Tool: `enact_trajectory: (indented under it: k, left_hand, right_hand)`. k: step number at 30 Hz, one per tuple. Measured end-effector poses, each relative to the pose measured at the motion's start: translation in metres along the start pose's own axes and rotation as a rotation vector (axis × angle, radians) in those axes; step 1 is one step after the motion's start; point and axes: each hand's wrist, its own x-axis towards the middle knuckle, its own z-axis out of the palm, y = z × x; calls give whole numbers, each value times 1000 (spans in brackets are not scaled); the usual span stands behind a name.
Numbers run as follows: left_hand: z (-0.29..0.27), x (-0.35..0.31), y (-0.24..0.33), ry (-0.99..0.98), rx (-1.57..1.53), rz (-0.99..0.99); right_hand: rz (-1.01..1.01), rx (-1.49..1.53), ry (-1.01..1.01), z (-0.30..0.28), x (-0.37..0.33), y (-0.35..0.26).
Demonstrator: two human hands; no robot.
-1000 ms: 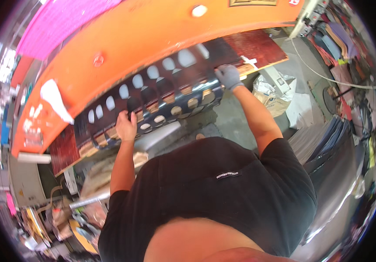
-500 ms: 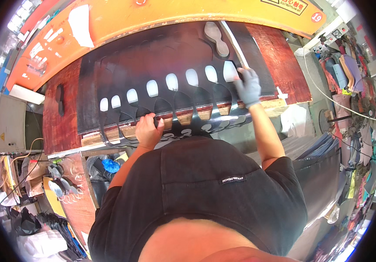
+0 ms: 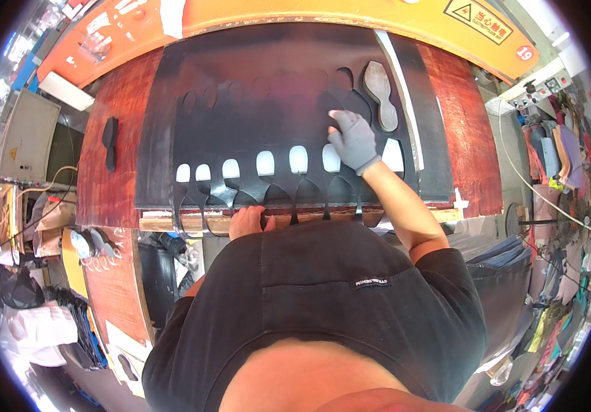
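Note:
A large black sheet [image 3: 233,127] covers the middle of the table, with sole-shaped cuts across it. Along its near side runs a row of cut-out holes, white showing through their rounded ends. My left hand [image 3: 246,222], bare, is closed on the sheet's near edge, its fingertips partly hidden. My right hand [image 3: 355,142], in a grey glove with bare fingertips, lies over the sheet, fingers bent and apart, beside a sole-shaped cut. Just right of it rests a grey-brown sole-shaped cutting die [image 3: 379,93].
An orange machine beam [image 3: 261,19] spans the far side. A white strip [image 3: 405,113] lies right of the die. One dark sole-shaped piece [image 3: 110,141] sits on the red board [image 3: 96,185] at left. Rolls and scraps of material [image 3: 549,158] crowd the right.
My right hand has moved left and farther out from the right-hand hole. The die stands farther right and nearer in view. My left hand remains at the near edge; the view has shifted.

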Motion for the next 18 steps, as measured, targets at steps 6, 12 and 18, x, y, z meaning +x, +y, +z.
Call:
enact_trajectory:
  k: [6,12,18]
  left_hand:
    - [-7,-16,12,2,44,-13]
    - [-9,-26,18,9,71,-54]
    - [-11,-26,22,53,82,-4]
  right_hand:
    - [-181,111,-167,41,9,-55]
    - [-227,35,-167,50,-5,-59]
    - [-173,-24,-285,44,21,-80]
